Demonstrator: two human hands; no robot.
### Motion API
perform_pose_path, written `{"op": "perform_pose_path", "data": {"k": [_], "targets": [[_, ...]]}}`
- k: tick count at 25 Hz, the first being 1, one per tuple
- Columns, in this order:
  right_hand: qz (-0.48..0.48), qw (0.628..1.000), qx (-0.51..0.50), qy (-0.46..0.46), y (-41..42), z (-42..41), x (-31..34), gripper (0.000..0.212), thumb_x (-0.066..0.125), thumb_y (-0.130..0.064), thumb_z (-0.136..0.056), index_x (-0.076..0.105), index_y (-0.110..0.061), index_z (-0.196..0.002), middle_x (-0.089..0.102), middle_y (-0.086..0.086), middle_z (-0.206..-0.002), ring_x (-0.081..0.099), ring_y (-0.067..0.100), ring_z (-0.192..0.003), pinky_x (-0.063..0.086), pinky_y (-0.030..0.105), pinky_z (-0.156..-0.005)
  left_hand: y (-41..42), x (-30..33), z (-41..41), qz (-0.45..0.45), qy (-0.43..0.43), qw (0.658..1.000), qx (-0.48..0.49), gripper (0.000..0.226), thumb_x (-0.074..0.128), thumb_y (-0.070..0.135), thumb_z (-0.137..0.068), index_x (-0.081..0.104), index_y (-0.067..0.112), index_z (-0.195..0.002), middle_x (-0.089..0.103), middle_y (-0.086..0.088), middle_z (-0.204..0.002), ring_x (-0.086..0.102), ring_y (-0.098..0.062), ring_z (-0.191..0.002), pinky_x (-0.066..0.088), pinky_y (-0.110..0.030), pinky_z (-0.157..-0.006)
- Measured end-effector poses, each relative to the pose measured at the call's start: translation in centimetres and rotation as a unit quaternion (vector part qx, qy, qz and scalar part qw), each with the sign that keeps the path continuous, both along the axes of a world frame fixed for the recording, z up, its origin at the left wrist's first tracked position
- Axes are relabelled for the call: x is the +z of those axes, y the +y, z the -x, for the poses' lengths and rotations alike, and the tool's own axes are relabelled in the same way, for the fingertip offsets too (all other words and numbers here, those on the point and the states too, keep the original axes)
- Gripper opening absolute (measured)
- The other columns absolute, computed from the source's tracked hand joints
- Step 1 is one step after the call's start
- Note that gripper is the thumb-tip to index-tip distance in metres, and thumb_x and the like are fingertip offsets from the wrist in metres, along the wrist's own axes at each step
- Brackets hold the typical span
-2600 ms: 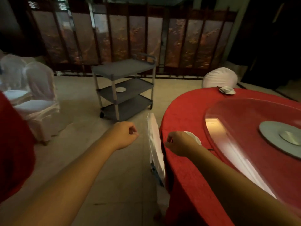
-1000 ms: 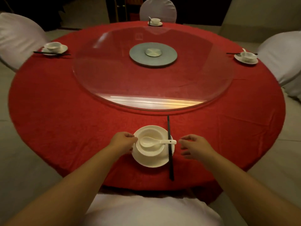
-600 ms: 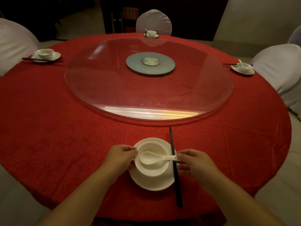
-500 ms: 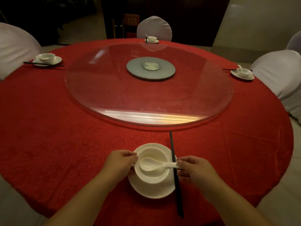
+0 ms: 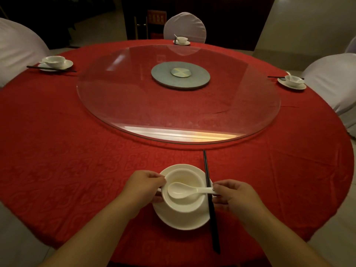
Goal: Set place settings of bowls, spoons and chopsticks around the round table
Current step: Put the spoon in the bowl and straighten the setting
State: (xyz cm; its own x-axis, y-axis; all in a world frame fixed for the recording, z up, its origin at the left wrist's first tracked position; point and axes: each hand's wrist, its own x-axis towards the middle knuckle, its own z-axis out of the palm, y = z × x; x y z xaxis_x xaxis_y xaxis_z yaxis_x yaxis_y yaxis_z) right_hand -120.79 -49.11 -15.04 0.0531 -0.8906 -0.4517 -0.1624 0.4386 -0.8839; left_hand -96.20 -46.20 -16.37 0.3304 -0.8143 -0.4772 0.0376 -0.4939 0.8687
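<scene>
A white bowl [image 5: 185,203] stands on a white saucer [image 5: 181,221] near the front edge of the round table with its red cloth [image 5: 77,151]. A white spoon [image 5: 181,190] lies in the bowl, handle pointing right. Black chopsticks [image 5: 211,205] lie along the saucer's right side. My left hand [image 5: 143,185] pinches the bowl's left rim. My right hand [image 5: 234,195] pinches the end of the spoon's handle. Three other settings are laid out: the left setting [image 5: 55,62], the far setting [image 5: 181,40] and the right setting [image 5: 292,81].
A glass turntable [image 5: 179,105] with a grey hub [image 5: 180,75] fills the table's middle. White-covered chairs stand at the left [image 5: 17,47], the far side [image 5: 185,26] and the right [image 5: 335,78]. Pale floor shows past the table's edge on both sides.
I turned from the cart and the floor to face the table. Both hands closed in on the near setting; the left now holds the bowl's rim, the right the spoon's handle.
</scene>
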Motion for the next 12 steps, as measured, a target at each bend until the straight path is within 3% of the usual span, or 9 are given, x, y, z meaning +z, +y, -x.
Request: {"op": "perform_pose_path", "data": {"k": [4,7,9,12], "targets": [[-0.013,0.999,-0.022,-0.022,0.3,0.3,0.4,0.011,0.065,-0.012,-0.094,0.074,-0.005,-0.091,0.074,0.013,-0.082,0.070,0.021,-0.064,0.059,0.031,-0.056,0.0,0.1,0.0,-0.003,0.002,1.000,-0.009,0.011,0.071,0.008,-0.086,0.077,0.007,-0.077,0.074,-0.009,-0.068,0.070,-0.015,-0.054,0.057,-0.029,-0.052],[-0.022,0.997,-0.076,-0.001,0.2,1.0,0.1,0.013,0.062,-0.017,-0.097,0.072,-0.008,-0.098,0.073,0.013,-0.089,0.070,0.026,-0.076,0.059,0.034,-0.060,0.0,-0.4,-1.0,0.013,-0.107,0.994,0.015,0.011,0.074,0.021,-0.086,0.076,0.011,-0.083,0.074,-0.007,-0.075,0.070,-0.019,-0.064,0.062,-0.040,-0.066],[-0.039,0.997,-0.063,0.014,0.6,1.2,-0.3,0.011,0.063,-0.010,-0.094,0.073,-0.008,-0.099,0.074,0.016,-0.090,0.069,0.027,-0.078,0.059,0.036,-0.066,0.3,-0.4,-1.6,0.010,-0.153,0.988,0.010,0.013,0.075,0.016,-0.083,0.076,0.013,-0.096,0.076,-0.005,-0.089,0.072,-0.023,-0.083,0.061,-0.045,-0.082],[-0.060,0.997,-0.009,0.040,1.4,0.9,-0.8,0.010,0.069,-0.005,-0.089,0.076,-0.011,-0.093,0.078,0.015,-0.089,0.073,0.029,-0.087,0.059,0.041,-0.078,1.1,-0.5,-1.5,-0.019,-0.103,0.994,-0.031,0.021,0.071,0.001,-0.080,0.077,0.015,-0.095,0.079,-0.010,-0.088,0.075,-0.032,-0.085,0.063,-0.049,-0.080]]}}
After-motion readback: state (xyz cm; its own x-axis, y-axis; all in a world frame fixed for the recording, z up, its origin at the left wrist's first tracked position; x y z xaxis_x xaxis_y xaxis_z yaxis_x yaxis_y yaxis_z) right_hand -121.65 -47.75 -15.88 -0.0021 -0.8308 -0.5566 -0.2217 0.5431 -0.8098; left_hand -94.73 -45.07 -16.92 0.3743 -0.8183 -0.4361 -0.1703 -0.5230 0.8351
